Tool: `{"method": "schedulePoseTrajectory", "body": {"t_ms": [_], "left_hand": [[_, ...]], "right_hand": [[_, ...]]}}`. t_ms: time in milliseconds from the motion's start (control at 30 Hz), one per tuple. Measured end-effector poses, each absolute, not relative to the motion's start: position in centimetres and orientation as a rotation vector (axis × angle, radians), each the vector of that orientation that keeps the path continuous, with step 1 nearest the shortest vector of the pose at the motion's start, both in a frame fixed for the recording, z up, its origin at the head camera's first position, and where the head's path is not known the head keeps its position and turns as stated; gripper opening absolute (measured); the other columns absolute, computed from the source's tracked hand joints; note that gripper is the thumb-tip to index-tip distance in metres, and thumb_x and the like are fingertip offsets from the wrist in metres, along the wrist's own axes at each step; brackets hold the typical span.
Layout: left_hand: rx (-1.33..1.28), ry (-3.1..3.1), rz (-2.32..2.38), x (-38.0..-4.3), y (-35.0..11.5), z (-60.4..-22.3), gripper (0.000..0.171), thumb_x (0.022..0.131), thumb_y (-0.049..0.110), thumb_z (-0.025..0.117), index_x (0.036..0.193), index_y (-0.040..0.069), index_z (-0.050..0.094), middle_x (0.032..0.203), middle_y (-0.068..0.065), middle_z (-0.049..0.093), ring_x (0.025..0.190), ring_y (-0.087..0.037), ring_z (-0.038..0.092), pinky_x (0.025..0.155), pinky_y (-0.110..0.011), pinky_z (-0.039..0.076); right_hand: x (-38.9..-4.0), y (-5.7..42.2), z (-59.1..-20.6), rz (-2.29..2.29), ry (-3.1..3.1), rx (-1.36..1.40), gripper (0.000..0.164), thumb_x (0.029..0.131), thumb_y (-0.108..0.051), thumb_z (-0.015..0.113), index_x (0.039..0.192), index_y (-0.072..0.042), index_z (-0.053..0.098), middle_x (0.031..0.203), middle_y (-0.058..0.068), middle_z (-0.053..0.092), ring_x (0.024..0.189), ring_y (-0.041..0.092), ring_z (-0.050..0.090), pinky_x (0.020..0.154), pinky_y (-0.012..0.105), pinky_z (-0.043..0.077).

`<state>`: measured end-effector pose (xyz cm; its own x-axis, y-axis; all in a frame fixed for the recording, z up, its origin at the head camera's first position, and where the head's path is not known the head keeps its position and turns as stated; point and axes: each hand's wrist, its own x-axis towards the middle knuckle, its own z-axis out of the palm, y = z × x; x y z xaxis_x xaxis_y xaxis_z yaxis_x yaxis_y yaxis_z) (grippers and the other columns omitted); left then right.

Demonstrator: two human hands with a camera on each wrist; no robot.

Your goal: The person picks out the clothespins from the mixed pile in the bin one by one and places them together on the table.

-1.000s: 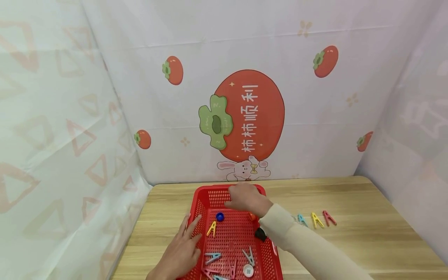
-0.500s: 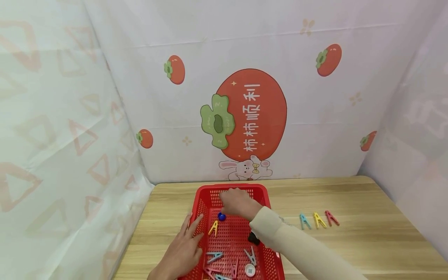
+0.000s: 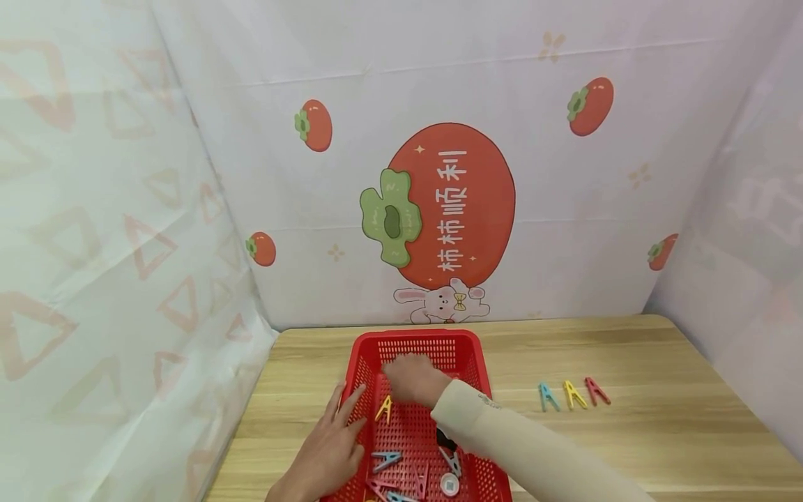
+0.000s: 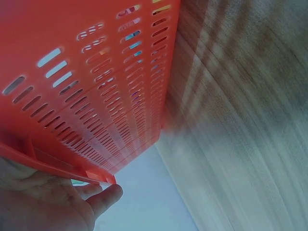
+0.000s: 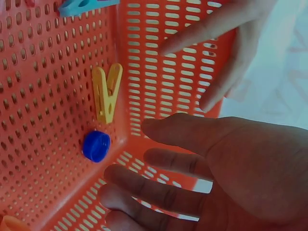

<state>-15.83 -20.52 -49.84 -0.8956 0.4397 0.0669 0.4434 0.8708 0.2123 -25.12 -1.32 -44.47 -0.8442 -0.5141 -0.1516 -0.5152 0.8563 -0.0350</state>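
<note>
A red perforated basket [image 3: 419, 335] stands on the wooden table. My left hand [image 3: 332, 446] lies over its left rim, fingers straight; some are inside and some outside. In the left wrist view the left hand [image 4: 53, 199] is partly covered by the rim. My right hand [image 5: 240, 173] is inside the basket with loosely bent fingers and thumb apart, holding nothing. A blue bottle cap [image 5: 96, 146] sits on the basket floor near those fingers; the head view hides it behind the hand. Beside it lies a yellow clothespin [image 5: 107, 94].
Nearer in the basket lie several blue and pink clothespins, including a blue one [image 3: 387, 459], and a white cap [image 3: 449, 484]. A black object [image 3: 445, 439] is partly hidden by the sleeve. Blue [image 3: 548, 396], yellow [image 3: 574, 394] and red [image 3: 597, 390] clothespins lie on the table at right.
My right hand has moved left and nearer inside the basket, and now covers the blue cap in the head view. The left hand stays at the rim.
</note>
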Motion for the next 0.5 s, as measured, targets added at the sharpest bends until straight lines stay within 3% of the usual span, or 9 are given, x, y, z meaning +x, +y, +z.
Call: {"method": "schedulePoseTrajectory", "body": {"t_ms": [267,500], "left_hand": [[-0.720,-3.006,-0.336,-15.7,-20.5,-49.9,0.033,0.095,0.015,0.073,0.121,-0.005,0.079,0.174,-0.016,0.038,0.166,-0.048,0.017,0.129,-0.062,0.038],[-0.719,-2.995,-0.334,-15.6,-20.6,-49.8,0.034,0.096,0.015,0.073,0.122,-0.005,0.078,0.174,-0.016,0.038,0.166,-0.049,0.018,0.129,-0.060,0.038]], "right_hand": [[-25.0,-2.6,-46.1,0.166,2.864,-0.820,0.020,0.100,-0.028,0.078,0.119,-0.021,0.077,0.086,-0.001,0.071,0.067,0.013,0.057,0.068,0.032,0.065],[-24.4,-3.6,-47.1,0.251,2.838,-0.814,0.033,0.102,-0.030,0.076,0.134,-0.022,0.073,0.096,-0.002,0.074,0.070,0.013,0.057,0.069,0.030,0.064]]}}
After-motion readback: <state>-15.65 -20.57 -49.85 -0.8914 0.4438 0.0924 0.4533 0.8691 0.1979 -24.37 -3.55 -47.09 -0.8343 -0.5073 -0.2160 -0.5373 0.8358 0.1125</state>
